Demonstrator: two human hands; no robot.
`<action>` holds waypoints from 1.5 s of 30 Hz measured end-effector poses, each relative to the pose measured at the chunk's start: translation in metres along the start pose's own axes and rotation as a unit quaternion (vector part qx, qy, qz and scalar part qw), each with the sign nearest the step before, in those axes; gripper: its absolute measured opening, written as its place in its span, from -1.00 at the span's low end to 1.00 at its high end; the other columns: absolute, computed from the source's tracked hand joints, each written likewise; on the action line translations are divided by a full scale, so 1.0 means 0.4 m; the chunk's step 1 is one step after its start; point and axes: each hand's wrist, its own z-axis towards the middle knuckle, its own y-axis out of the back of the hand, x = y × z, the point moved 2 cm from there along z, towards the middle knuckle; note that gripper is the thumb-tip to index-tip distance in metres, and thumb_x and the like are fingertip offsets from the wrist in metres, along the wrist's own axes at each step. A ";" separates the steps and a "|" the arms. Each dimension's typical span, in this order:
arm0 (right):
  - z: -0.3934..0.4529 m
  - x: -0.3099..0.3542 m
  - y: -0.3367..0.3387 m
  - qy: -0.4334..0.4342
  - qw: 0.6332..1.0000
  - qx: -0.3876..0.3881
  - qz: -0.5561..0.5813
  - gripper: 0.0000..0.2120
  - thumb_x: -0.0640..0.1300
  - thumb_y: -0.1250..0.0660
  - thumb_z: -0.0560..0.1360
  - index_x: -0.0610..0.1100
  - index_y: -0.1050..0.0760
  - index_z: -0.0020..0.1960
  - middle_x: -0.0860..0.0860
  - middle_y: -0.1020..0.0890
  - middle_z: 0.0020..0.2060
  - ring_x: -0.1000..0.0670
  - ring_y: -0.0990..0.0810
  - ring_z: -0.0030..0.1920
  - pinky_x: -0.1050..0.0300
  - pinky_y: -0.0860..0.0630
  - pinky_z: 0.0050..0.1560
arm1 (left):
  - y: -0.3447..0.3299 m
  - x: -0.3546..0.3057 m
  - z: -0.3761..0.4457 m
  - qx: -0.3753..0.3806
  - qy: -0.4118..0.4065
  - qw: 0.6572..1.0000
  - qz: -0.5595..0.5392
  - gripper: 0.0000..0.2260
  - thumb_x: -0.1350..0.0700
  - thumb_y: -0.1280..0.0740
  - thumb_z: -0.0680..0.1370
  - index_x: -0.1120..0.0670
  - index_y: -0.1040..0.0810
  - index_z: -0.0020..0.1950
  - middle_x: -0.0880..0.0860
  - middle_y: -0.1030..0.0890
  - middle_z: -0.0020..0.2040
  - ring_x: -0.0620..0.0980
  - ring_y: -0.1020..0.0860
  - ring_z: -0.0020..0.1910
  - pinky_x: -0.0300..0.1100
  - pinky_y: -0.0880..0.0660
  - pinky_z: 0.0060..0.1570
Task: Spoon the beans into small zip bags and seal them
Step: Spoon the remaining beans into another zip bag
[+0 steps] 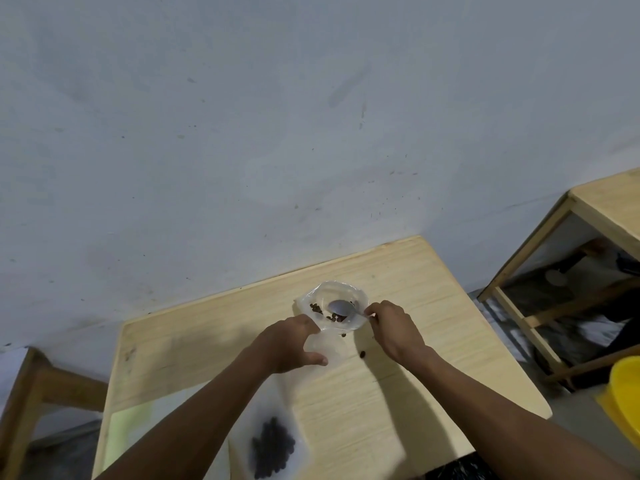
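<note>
A clear plastic bowl (337, 293) sits near the far edge of the wooden table (398, 375), with a few dark beans (316, 308) left in it. My right hand (394, 329) pinches the handle of a metal spoon (342, 307) whose bowl rests inside the container. My left hand (294, 341) holds a small clear zip bag (323, 344) against the bowl's near rim. A filled zip bag (273, 445) of dark beans lies on the table under my left forearm. Two loose beans (362, 354) lie on the table beside the bowl.
A pale green sheet (128, 427) lies at the table's near left. Another wooden table (609, 209) stands to the right, with a yellow tub (627, 393) below it on the floor. A wooden chair or stool (31, 386) is at the left. A grey wall rises behind.
</note>
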 end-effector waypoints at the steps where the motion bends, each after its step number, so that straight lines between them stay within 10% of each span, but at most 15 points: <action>1: 0.002 -0.004 -0.003 0.005 1.000 0.004 0.012 -0.68 -0.24 -0.16 0.57 -0.08 -0.54 0.25 -0.09 -0.57 0.11 -0.16 -0.55 0.13 0.04 -0.47 0.07 | 0.001 -0.002 -0.002 -0.003 -0.003 1.000 0.004 -0.35 -0.31 -0.40 0.42 -0.01 -0.44 0.40 -0.11 -0.46 0.38 -0.05 -0.48 0.27 -0.11 -0.45 0.22; 7: -0.005 -0.019 -0.001 -0.046 0.953 -0.101 0.284 -0.77 -0.26 -0.33 0.52 -0.10 -0.57 0.15 0.00 -0.65 -0.19 0.06 -0.60 -0.18 0.40 -0.46 -0.17 | 0.018 0.003 0.000 -0.053 -0.042 0.997 0.023 -0.40 -0.35 -0.38 0.40 -0.07 -0.50 0.34 -0.24 -0.25 0.53 -0.12 -0.34 0.43 -0.12 -0.40 0.30; 10: 0.001 -0.026 0.006 -0.092 0.889 -0.148 0.424 -0.82 -0.21 -0.33 0.54 -0.08 -0.64 0.09 -0.01 -0.68 -0.18 0.00 -0.64 -0.13 0.15 -0.56 -0.02 | 0.028 -0.001 0.015 -0.030 -0.024 0.999 0.012 -0.40 -0.34 -0.39 0.41 -0.07 -0.48 0.35 -0.21 -0.24 0.54 -0.09 -0.33 0.45 -0.08 -0.39 0.32; 24: 0.019 -0.072 -0.013 -0.131 0.819 -0.246 0.501 -0.82 -0.20 -0.24 0.63 -0.12 -0.63 0.04 0.00 -0.67 -0.10 -0.10 -0.66 -0.14 0.04 -0.59 -0.05 | 0.001 -0.034 -0.011 -0.034 -0.038 0.999 -0.016 -0.44 -0.27 -0.41 0.44 -0.01 -0.51 0.34 -0.11 -0.28 0.54 0.00 -0.44 0.38 -0.09 -0.41 0.31; 31: 0.013 -0.058 -0.012 -0.069 0.869 -0.271 0.409 -0.79 -0.21 -0.22 0.63 -0.09 -0.64 0.08 0.07 -0.69 -0.05 0.04 -0.66 -0.19 0.38 -0.50 -0.14 | -0.008 -0.059 -0.009 -0.032 -0.030 0.999 0.017 -0.37 -0.31 -0.37 0.46 0.02 -0.46 0.40 -0.08 -0.22 0.58 0.04 -0.42 0.41 -0.04 -0.41 0.33; 36: 0.011 -0.093 -0.036 -0.156 0.842 -0.253 0.451 -0.80 -0.18 -0.18 0.65 -0.09 -0.59 0.04 -0.01 -0.66 -0.08 -0.03 -0.64 -0.23 0.07 -0.52 -0.09 | -0.015 -0.077 -0.005 -0.043 -0.029 0.999 -0.001 -0.26 -0.30 -0.37 0.46 0.11 -0.36 0.49 -0.06 -0.28 0.56 0.03 -0.44 0.39 -0.08 -0.41 0.31; 45: -0.005 -0.115 -0.020 -0.138 0.867 -0.061 0.475 -0.81 -0.20 -0.20 0.64 -0.23 -0.58 0.01 -0.09 -0.62 -0.25 0.00 -0.57 -0.21 0.25 -0.50 -0.17 | -0.001 -0.074 0.002 -0.085 -0.011 0.996 -0.003 -0.41 -0.23 -0.39 0.49 0.11 -0.46 0.38 -0.07 -0.08 0.62 0.06 -0.49 0.33 -0.12 -0.45 0.19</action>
